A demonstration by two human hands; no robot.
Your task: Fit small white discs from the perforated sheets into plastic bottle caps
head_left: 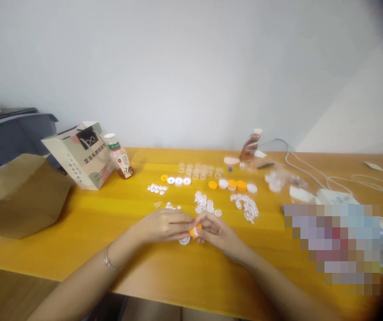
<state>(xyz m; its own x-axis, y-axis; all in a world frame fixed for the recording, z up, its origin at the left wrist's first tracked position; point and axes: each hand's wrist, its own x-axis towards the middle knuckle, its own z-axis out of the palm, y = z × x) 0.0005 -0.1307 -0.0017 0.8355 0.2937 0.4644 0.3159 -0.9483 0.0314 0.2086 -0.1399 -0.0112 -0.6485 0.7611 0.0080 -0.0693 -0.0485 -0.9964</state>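
Note:
My left hand (pixel 166 224) and my right hand (pixel 216 232) meet low over the table, both closed on a small round orange cap (pixel 195 230) with something white at its middle. Just under them lies a white round lid (pixel 184 240), partly covered by my fingers. Beyond my hands are small white discs (pixel 172 206) and a heap of white openwork pieces (pixel 206 205). A second heap of white pieces (pixel 247 207) lies to the right. Blur hides the fine detail of the cap.
Farther back stand rows of orange and white caps (pixel 232 184) and clear little cups (pixel 196 171). Bottles (pixel 120 158) (pixel 250 146), a paper gift bag (pixel 83 156) and a brown bag (pixel 27 196) flank the table (pixel 118 232). White cables (pixel 307 169) run along the right.

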